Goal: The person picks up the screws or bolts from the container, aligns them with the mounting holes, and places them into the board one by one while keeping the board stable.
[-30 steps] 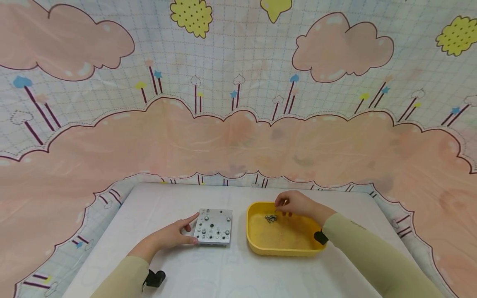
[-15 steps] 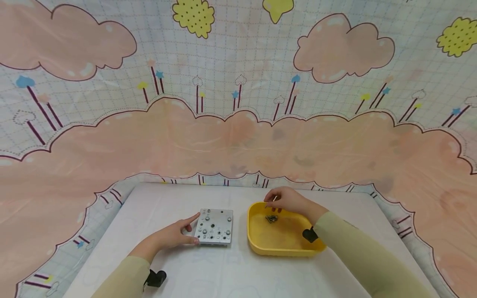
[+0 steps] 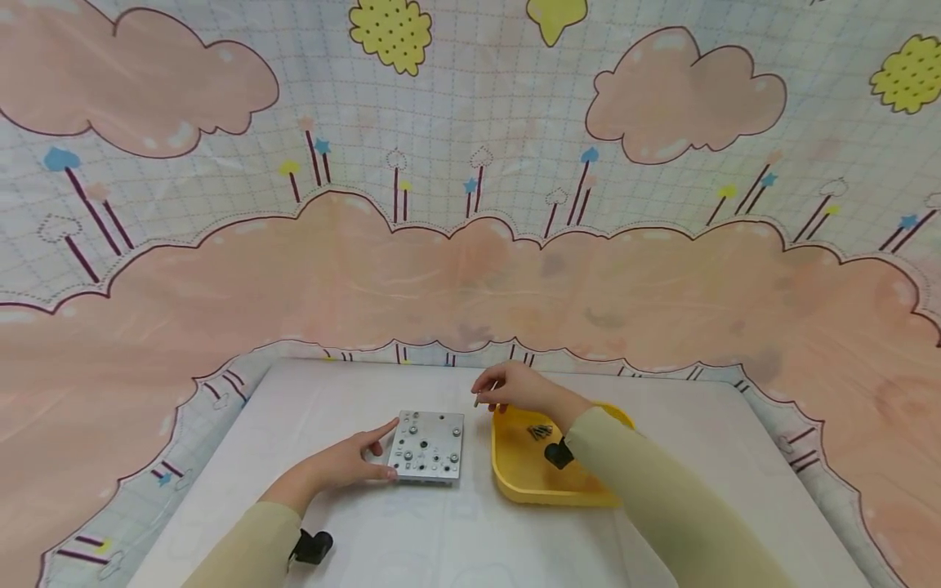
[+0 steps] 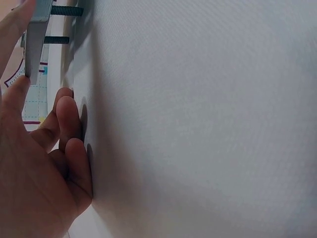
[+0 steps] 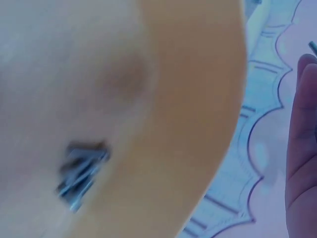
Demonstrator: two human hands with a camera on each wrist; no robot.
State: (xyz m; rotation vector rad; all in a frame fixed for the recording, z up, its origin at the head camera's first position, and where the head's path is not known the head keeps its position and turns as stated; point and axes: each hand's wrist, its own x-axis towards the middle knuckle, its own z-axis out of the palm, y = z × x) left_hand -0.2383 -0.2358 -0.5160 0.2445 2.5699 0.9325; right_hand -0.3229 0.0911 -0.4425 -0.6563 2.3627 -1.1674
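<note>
A square silver metal plate [image 3: 432, 437] with several holes and bolt heads lies left of the middle of the table. My left hand [image 3: 349, 461] holds its left side, index finger at the far corner and thumb at the near corner. Threaded bolts [image 4: 67, 11] stick out of its underside in the left wrist view. My right hand [image 3: 518, 385] pinches a small screw [image 3: 475, 403] above the far left rim of a yellow tray [image 3: 551, 496]. Several more screws [image 3: 540, 431] lie in a small pile inside that tray; the right wrist view shows the pile [image 5: 81, 171] blurred.
A white cloth [image 3: 412, 539] covers the table. Behind it and along its sides hangs a curtain [image 3: 441, 286] printed with clouds. The right forearm [image 3: 647, 490] crosses over the tray and hides its right part.
My right hand has moved left from over the tray, past the screw pile, to beyond its far left rim, carrying the screw. The left hand and the plate stay together on the table.
</note>
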